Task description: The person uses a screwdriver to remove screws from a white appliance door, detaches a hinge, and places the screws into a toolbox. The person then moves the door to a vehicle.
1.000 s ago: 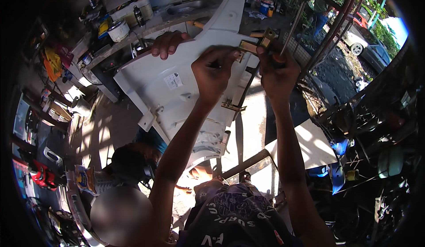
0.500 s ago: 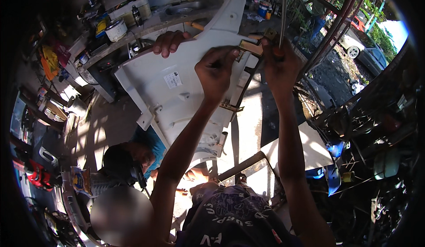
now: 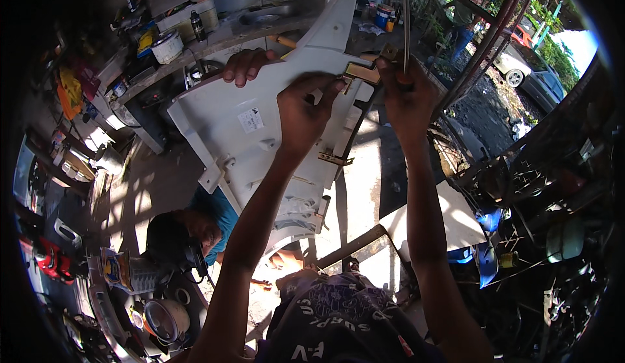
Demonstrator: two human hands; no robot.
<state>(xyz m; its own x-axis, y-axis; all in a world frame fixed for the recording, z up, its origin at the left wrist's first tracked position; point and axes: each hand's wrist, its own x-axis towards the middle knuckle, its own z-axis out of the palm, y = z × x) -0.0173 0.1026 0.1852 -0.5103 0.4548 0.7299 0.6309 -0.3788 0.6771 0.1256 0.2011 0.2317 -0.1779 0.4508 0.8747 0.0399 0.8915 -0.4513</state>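
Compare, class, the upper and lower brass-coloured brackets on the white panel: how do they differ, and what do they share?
The upper bracket shows a broad, flat face, while the lower bracket looks like a narrow strip. The upper bracket sits between the left hand and the right hand; the lower bracket has neither hand on it. Both are brass-coloured and lie along the right side of the white panel.

Toward twelve o'clock, the left hand (image 3: 305,110) is over a white panel (image 3: 260,151), fingertips (image 3: 336,86) by a metal bracket (image 3: 364,72); toward two, the right hand (image 3: 413,99) holds a screwdriver (image 3: 406,34). A person (image 3: 222,218) is at eight, a pail (image 3: 167,48) at ten.
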